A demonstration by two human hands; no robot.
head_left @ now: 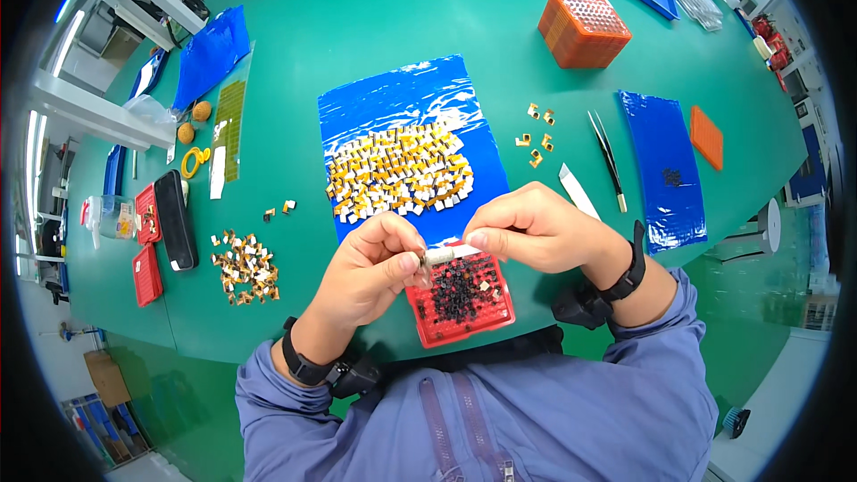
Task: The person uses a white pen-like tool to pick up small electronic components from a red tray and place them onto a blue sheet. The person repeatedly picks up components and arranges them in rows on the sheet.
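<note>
Above a red tray (428,336) of small black parts, my two hands meet in front of me. My right hand (540,228) is closed in a pinch on a slim white stick (455,253) that points left. The fingertips of my left hand (370,259) pinch a tiny part at the stick's left end, too small and covered to name. Just beyond, a blue sheet (393,94) carries many small white-and-gold pieces (402,170) in rows. A loose heap of similar pieces (245,270) lies left of my left hand.
Right of the sheet lie several gold pieces (536,159), tweezers (607,161), a white pointed strip (578,192) and another blue sheet (661,134) with black bits. A stack of orange trays (580,31) stands farther back. At left are a black case (175,219) and red boxes (147,275).
</note>
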